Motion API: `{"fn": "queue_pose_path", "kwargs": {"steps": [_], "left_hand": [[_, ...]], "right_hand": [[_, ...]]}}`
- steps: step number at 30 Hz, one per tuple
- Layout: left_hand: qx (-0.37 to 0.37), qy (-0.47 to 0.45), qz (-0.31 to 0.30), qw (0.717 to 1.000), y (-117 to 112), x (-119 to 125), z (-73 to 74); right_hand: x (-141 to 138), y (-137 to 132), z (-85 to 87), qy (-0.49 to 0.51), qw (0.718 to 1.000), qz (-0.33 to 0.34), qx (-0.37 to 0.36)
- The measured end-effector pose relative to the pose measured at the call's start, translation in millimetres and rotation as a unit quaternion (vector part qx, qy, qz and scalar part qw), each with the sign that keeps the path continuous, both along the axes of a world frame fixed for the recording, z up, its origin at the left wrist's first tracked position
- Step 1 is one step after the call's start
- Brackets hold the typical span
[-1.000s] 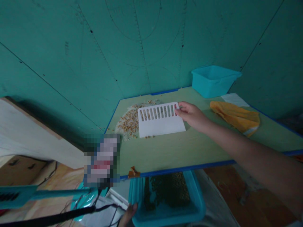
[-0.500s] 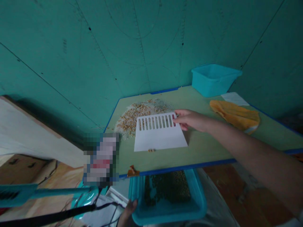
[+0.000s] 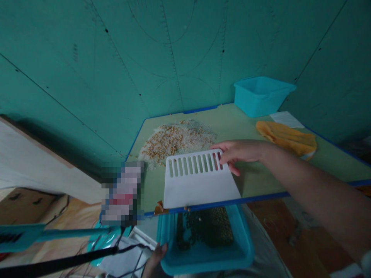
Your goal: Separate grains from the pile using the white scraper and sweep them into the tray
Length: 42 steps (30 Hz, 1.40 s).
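Observation:
My right hand (image 3: pixel 232 152) is closed on the slotted upper end of a white plastic scraper (image 3: pixel 199 189). The scraper's wide straight edge lies at the table's front edge, above the tub. A few yellow beans or kernels (image 3: pixel 188 209) sit just past that edge. My left hand (image 3: pixel 157 255) grips the left side of a teal tub (image 3: pixel 207 262) below the table edge, thumb on its rim and its other fingers hidden. Dark green and brownish beans or grains (image 3: pixel 208 227) cover much of the tub's bottom. Behind the scraper, a spread heap of yellow and whitish grains (image 3: pixel 174 139) covers the table's back left.
On the pale green table (image 3: pixel 232 127) stand a teal bin (image 3: pixel 262 98) at the back right, a white sheet (image 3: pixel 286 119) and an orange cloth (image 3: pixel 286 137). A blurred-out object (image 3: pixel 123 193) occupies the left edge. Behind rises a green wall (image 3: pixel 185 46).
My right hand has drawn the scraper toward me, from mid-table to the front edge, with a few kernels ahead of it. My left hand stays on the tub.

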<state>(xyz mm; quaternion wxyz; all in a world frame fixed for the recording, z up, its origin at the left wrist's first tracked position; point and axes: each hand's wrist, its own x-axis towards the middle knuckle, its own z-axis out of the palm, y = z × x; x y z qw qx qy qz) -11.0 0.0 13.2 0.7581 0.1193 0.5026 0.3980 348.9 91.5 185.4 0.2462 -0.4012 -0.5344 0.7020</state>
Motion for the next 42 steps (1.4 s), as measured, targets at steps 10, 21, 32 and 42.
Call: {"fn": "queue_pose_path", "kwargs": {"steps": [10,21,32,42], "left_hand": [[0.025,0.009,0.006,1.000,-2.4,-3.5,-3.5],[-0.008,0.076,-0.061,0.995,27.6,-35.7,-24.9],[-0.016,0.062,-0.036,0.997,20.4,-17.8,-44.0],[-0.037,-0.008,-0.039,0.999,10.0,-19.7,-39.8]], "right_hand": [[-0.1,4.1,-3.4,0.025,0.998,-0.051,0.037],[-17.4,9.2,-2.1,-0.059,0.920,-0.284,0.264],[-50.6,-7.2,-4.4,-0.164,0.903,-0.215,0.333],[-38.5,0.4,-5.0,-0.222,0.858,-0.294,0.357]]}}
